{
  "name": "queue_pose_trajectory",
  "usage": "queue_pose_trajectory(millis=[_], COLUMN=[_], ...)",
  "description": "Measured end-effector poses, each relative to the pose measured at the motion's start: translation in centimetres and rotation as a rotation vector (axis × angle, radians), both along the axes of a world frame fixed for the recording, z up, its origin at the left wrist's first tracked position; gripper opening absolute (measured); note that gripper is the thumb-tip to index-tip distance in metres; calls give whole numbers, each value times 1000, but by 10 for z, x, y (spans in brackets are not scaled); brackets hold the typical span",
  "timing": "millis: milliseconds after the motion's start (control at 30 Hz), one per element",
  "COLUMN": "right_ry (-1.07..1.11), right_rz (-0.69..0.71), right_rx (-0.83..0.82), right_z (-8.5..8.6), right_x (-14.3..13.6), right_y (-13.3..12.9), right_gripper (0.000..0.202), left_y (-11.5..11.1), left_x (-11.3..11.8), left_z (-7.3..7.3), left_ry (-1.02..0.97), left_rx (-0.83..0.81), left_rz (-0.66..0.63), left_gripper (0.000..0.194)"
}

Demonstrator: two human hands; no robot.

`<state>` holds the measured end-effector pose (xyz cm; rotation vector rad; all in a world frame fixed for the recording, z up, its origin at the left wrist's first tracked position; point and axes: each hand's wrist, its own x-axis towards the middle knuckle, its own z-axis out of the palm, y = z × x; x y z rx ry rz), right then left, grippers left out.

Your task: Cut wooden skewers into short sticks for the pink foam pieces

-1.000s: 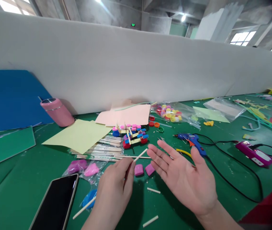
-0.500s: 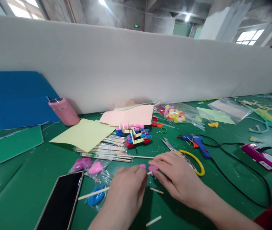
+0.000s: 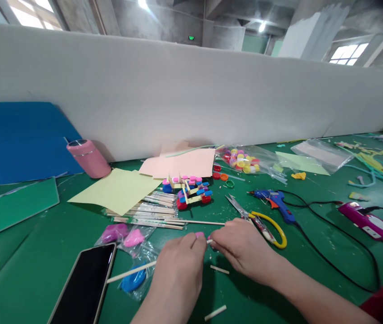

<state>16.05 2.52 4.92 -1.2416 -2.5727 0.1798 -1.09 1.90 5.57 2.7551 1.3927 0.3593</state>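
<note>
Green tabletop (image 3: 19,283), cluttered as heck: left hand (image 3: 180,262) pinches a wooden stick (image 3: 132,272), tip poking out toward 2 o'clock; right hand (image 3: 240,243) curls in beside that tip, can't tell what it's gripping.

Green table (image 3: 16,279) under the left hand (image 3: 180,265), white partition (image 3: 191,99) beyond. Pretty bright window (image 3: 348,54) way past the right hand (image 3: 247,245).

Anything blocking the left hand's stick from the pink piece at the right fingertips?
Nothing visible. The stick runs up to the pink piece, which the right hand mostly hides; can't tell if they touch.
</note>
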Motion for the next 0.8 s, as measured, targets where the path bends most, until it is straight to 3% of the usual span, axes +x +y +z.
queue_pose_trajectory(millis=[533,800], right_ry=[51,29], right_rz=[-54,96], right_rx=[-17,-151], right_z=[-12,10], right_x=[-9,2], right_y=[0,6], right_gripper=[27,32], left_y=[-1,4], left_x=[4,-1], left_z=[-4,16], left_ry=[96,43], left_rx=[52,-185], left_rz=[129,-32], left_gripper=[26,25])
